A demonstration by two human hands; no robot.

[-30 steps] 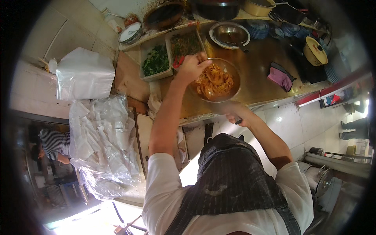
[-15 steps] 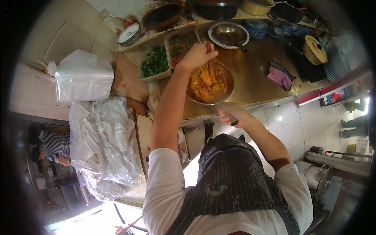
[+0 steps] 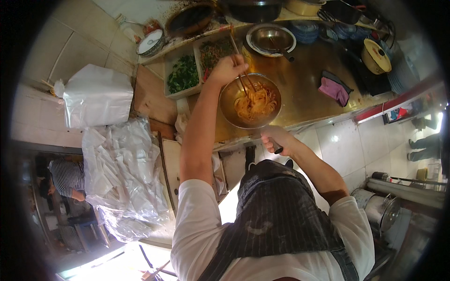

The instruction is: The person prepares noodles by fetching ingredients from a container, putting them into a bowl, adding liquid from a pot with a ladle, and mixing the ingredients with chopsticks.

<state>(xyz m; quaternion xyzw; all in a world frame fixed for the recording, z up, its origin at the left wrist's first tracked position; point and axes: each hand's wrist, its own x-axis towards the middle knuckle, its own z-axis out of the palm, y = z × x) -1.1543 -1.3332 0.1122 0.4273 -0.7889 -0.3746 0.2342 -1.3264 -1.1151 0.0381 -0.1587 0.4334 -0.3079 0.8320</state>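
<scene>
My left hand is closed around a pair of brown chopsticks, held steeply. Their lower ends are in reddish-orange noodles, which lie toward the right side of a round metal pan. The pan sits by the counter's near edge. At its near side, my right hand is wrapped round the pan's handle, whose dark end sticks out below the fingers. Just beyond my left hand are two pale tubs, one with chopped greens, the other with shredded vegetables.
A metal bowl with a ladle stands behind the pan. Right of it lie a pink and grey cloth and a yellow lidded pot. Clear plastic bags cover the left side. Another person is at far left.
The noodles have dropped from a raised clump and shifted right, baring the pan's left side. My left hand has moved slightly left and nearer, still with the chopsticks. My right hand keeps its grip.
</scene>
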